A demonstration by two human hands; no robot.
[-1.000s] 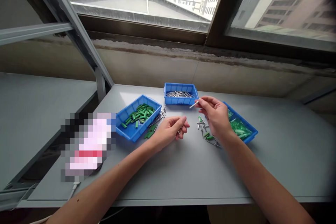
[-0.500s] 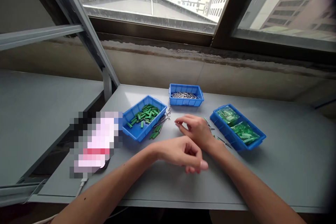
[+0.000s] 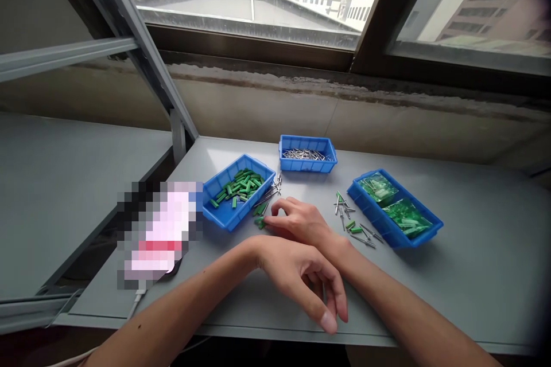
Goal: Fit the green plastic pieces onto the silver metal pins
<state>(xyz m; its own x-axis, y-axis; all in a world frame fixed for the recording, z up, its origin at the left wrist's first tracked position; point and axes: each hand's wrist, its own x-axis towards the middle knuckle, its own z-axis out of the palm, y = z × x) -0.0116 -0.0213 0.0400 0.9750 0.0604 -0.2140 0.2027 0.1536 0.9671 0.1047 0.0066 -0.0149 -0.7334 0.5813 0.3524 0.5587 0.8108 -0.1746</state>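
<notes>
My right hand (image 3: 301,218) reaches to the left over the table, thumb and forefinger closed at a small green plastic piece (image 3: 260,222) beside the left bin. My left hand (image 3: 301,278) hangs in front of it, nearer the table's edge. Its fingers are loosely bent, the thumb stands apart, and nothing shows in it. Silver pins that look like blind rivets (image 3: 272,189) lie between the left bin and my right hand. More rivets (image 3: 343,206) are scattered right of that hand, with a few green pieces (image 3: 350,226) among them.
The left blue bin (image 3: 224,221) holds loose green pieces, the back blue bin (image 3: 307,166) silver pins. In the right blue bin (image 3: 374,221) are clear bags (image 3: 407,218) with green contents. A blurred-out object with a cable (image 3: 136,298) lies at left. A metal frame (image 3: 148,63) rises beside the table.
My right hand has moved left and closed on a green piece near the left bin. My left hand has dropped slightly nearer the edge, its fingers loosening.
</notes>
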